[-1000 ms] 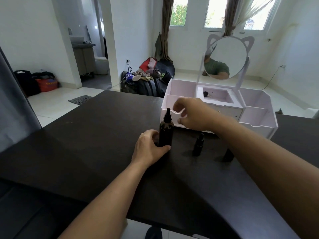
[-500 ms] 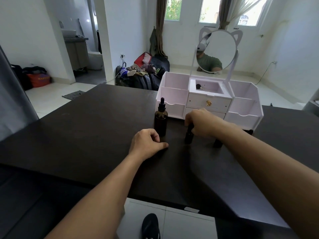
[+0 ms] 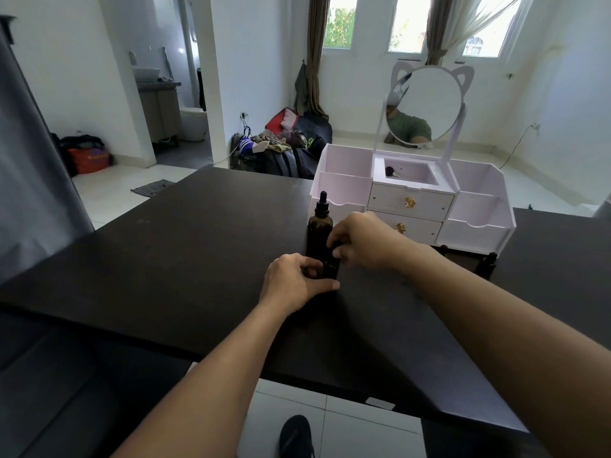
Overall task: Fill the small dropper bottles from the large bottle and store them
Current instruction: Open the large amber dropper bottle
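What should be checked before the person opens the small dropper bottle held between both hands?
1. Small dark dropper bottle held: ok, right hand grips its top and left hand steadies its base.
2. Small bottle upright on the dark table: ok.
3. Large amber dropper bottle within reach: ok, it stands just behind the small one.
4. Large bottle capped: ok, black dropper cap is on.
5. Liquid level in either bottle: cannot tell, the glass is too dark.
6. Storage free in the white vanity organiser: ok, side compartments look empty.
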